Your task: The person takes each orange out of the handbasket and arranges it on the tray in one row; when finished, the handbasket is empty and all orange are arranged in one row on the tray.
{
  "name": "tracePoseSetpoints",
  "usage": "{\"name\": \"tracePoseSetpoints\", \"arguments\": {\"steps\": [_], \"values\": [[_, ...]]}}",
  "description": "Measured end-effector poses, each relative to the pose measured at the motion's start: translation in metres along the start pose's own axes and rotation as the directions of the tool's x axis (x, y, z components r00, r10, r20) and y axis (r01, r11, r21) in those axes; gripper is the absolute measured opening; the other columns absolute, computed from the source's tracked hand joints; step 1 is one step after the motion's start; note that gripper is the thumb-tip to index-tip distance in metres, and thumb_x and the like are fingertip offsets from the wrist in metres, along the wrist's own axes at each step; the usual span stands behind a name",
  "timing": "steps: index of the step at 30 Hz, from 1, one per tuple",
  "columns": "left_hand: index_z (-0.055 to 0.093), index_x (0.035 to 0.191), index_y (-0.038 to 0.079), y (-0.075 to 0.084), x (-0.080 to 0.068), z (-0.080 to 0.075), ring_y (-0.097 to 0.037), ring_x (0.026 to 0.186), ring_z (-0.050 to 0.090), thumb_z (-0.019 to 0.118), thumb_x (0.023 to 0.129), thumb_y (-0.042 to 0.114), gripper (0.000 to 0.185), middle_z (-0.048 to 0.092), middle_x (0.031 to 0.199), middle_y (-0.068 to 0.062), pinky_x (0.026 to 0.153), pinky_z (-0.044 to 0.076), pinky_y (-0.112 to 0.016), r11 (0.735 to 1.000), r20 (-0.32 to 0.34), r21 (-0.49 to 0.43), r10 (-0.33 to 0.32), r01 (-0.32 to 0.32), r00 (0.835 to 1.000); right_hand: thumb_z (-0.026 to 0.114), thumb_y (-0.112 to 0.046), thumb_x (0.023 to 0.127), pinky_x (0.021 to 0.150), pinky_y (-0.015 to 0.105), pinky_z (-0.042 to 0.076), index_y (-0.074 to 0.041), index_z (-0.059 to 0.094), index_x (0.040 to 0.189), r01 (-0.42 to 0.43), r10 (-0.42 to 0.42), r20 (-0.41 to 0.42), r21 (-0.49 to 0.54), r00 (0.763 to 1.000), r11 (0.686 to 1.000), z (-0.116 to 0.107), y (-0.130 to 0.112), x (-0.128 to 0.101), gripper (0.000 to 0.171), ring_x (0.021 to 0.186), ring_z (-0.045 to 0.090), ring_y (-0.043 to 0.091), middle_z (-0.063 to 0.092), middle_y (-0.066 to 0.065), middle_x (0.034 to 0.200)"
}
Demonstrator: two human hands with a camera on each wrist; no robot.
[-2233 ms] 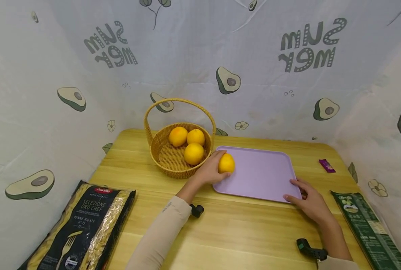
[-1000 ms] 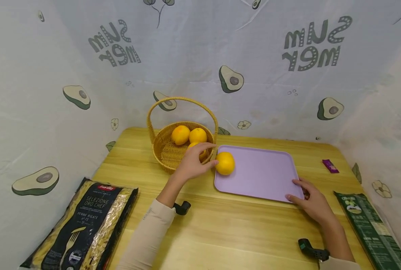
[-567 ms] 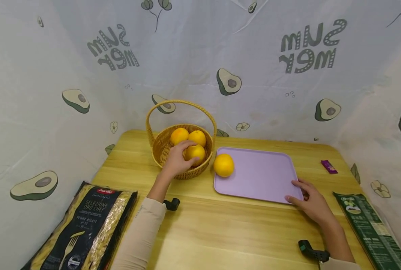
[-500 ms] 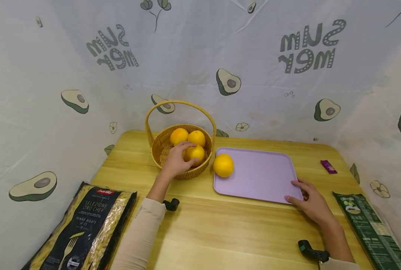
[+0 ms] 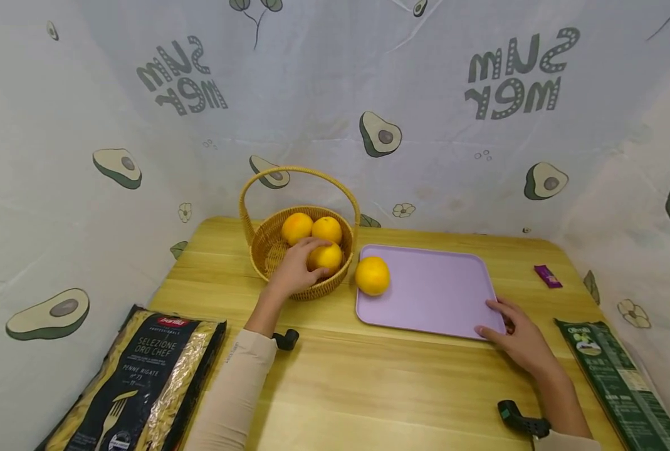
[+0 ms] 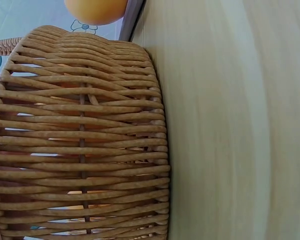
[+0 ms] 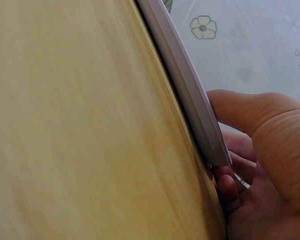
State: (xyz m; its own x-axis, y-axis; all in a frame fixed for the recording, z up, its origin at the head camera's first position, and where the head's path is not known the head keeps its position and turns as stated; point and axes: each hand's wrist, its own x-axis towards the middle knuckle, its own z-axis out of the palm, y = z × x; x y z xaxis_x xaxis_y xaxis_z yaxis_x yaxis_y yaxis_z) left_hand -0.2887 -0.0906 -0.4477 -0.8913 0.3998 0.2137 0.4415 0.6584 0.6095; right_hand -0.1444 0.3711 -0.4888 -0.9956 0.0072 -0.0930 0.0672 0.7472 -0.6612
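In the head view, my left hand (image 5: pixel 294 269) reaches over the near rim of a wicker basket (image 5: pixel 312 292) and grips the front orange (image 5: pixel 329 255) between thumb and fingers. Two more oranges (image 5: pixel 298 228) lie behind it in the basket. Another orange (image 5: pixel 373 275) sits on the left end of a lilac tray (image 5: pixel 436 291). My right hand (image 5: pixel 521 338) holds that tray at its near right corner; the right wrist view shows the thumb (image 7: pixel 235 106) on the rim and curled fingers below. Basket weave (image 6: pixel 84 135) hides most of the left hand in the left wrist view.
A large bag of penne pasta (image 5: pixel 143 382) lies at the left of the wooden table (image 5: pixel 380 388). To the right are a green packet (image 5: pixel 617 376) and a small purple wrapped sweet (image 5: pixel 548 276). A printed cloth (image 5: pixel 312 94) encloses the back and sides.
My left hand has let go of an orange on the tray's left end, moved left into the basket and taken hold of the front orange. The right hand stays at the tray corner.
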Motion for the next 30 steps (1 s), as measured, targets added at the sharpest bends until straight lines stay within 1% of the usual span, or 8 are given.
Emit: {"name": "tracePoseSetpoints", "arguments": {"steps": [3, 8, 11, 16, 19, 24, 27, 30], "values": [[0.056, 0.144, 0.022, 0.0008, 0.0, -0.0016, -0.032, 0.142, 0.048, 0.082, 0.089, 0.017, 0.06, 0.051, 0.152, -0.006, 0.118, 0.039, -0.054, 1.0, 0.01, -0.001, -0.02, 0.02, 1.0, 0.07, -0.037, 0.098, 0.11, 0.073, 0.032, 0.007, 0.031, 0.157, 0.0, 0.0, 0.006, 0.007, 1.0, 1.0, -0.0004, -0.0026, 0.0008, 0.083, 0.143, 0.026, 0.063, 0.014, 0.038, 0.164], [0.05, 0.148, 0.02, 0.0017, -0.0005, -0.0033, -0.03, 0.144, 0.047, 0.085, 0.085, 0.014, 0.072, 0.051, 0.154, -0.006, 0.12, 0.037, -0.052, 0.998, 0.046, -0.007, -0.057, 0.057, 0.997, 0.071, -0.036, 0.098, 0.11, 0.073, 0.032, 0.008, 0.031, 0.157, -0.005, 0.005, 0.02, -0.002, 1.0, 1.0, 0.0003, -0.0038, 0.0018, 0.084, 0.143, 0.027, 0.063, 0.014, 0.038, 0.164], [0.049, 0.149, 0.021, 0.002, -0.0001, -0.003, -0.029, 0.144, 0.046, 0.083, 0.087, 0.013, 0.071, 0.05, 0.155, -0.005, 0.121, 0.037, -0.051, 0.998, 0.057, -0.002, -0.068, 0.069, 0.996, 0.07, -0.036, 0.098, 0.11, 0.072, 0.032, 0.008, 0.03, 0.157, 0.0, 0.0, 0.023, -0.005, 1.0, 1.0, 0.0007, -0.003, 0.0029, 0.084, 0.143, 0.027, 0.064, 0.013, 0.038, 0.164], [0.047, 0.15, 0.024, 0.0029, 0.0011, -0.0013, -0.032, 0.144, 0.045, 0.082, 0.088, 0.015, 0.072, 0.049, 0.155, -0.007, 0.119, 0.038, -0.054, 0.996, 0.072, 0.018, -0.087, 0.086, 0.994, 0.071, -0.035, 0.098, 0.11, 0.073, 0.031, 0.008, 0.029, 0.157, 0.01, -0.01, 0.023, 0.002, 1.0, 1.0, 0.0009, -0.0021, 0.0029, 0.085, 0.143, 0.026, 0.064, 0.013, 0.039, 0.164], [0.046, 0.15, 0.026, 0.0034, 0.001, -0.0002, -0.034, 0.142, 0.046, 0.083, 0.088, 0.018, 0.072, 0.046, 0.155, -0.01, 0.116, 0.041, -0.056, 0.993, 0.074, 0.023, -0.117, 0.116, 0.99, 0.071, -0.035, 0.098, 0.11, 0.074, 0.03, 0.009, 0.029, 0.157, 0.019, -0.019, 0.02, 0.0, 1.0, 1.0, 0.0013, -0.001, 0.002, 0.085, 0.143, 0.024, 0.065, 0.014, 0.04, 0.163], [0.042, 0.147, 0.026, 0.0039, 0.0008, 0.0006, -0.039, 0.133, 0.051, 0.083, 0.089, 0.024, 0.072, 0.039, 0.151, -0.018, 0.108, 0.048, -0.058, 0.985, 0.063, 0.006, -0.172, 0.172, 0.983, 0.071, -0.035, 0.097, 0.11, 0.076, 0.029, 0.009, 0.031, 0.156, 0.046, -0.046, 0.006, -0.009, 0.999, 0.999, 0.0016, 0.0002, 0.0035, 0.084, 0.144, 0.023, 0.065, 0.015, 0.04, 0.162], [0.04, 0.147, 0.025, 0.0038, 0.0016, 0.001, -0.039, 0.132, 0.051, 0.084, 0.088, 0.025, 0.073, 0.039, 0.151, -0.018, 0.107, 0.048, -0.058, 0.984, 0.068, 0.009, -0.179, 0.178, 0.982, 0.071, -0.034, 0.097, 0.11, 0.076, 0.028, 0.01, 0.031, 0.156, 0.057, -0.057, 0.002, -0.004, 0.998, 0.998, 0.0015, 0.0009, 0.0039, 0.083, 0.144, 0.022, 0.065, 0.015, 0.041, 0.162], [0.041, 0.148, 0.024, 0.0036, 0.0057, 0.0019, -0.036, 0.137, 0.049, 0.085, 0.087, 0.026, 0.075, 0.041, 0.154, -0.014, 0.112, 0.046, -0.055, 0.988, 0.075, 0.031, -0.151, 0.149, 0.986, 0.071, -0.034, 0.098, 0.11, 0.076, 0.027, 0.01, 0.031, 0.156, 0.064, -0.064, -0.005, 0.004, 0.998, 0.998, 0.0009, 0.0015, 0.0042, 0.083, 0.144, 0.022, 0.065, 0.016, 0.041, 0.162]]}}
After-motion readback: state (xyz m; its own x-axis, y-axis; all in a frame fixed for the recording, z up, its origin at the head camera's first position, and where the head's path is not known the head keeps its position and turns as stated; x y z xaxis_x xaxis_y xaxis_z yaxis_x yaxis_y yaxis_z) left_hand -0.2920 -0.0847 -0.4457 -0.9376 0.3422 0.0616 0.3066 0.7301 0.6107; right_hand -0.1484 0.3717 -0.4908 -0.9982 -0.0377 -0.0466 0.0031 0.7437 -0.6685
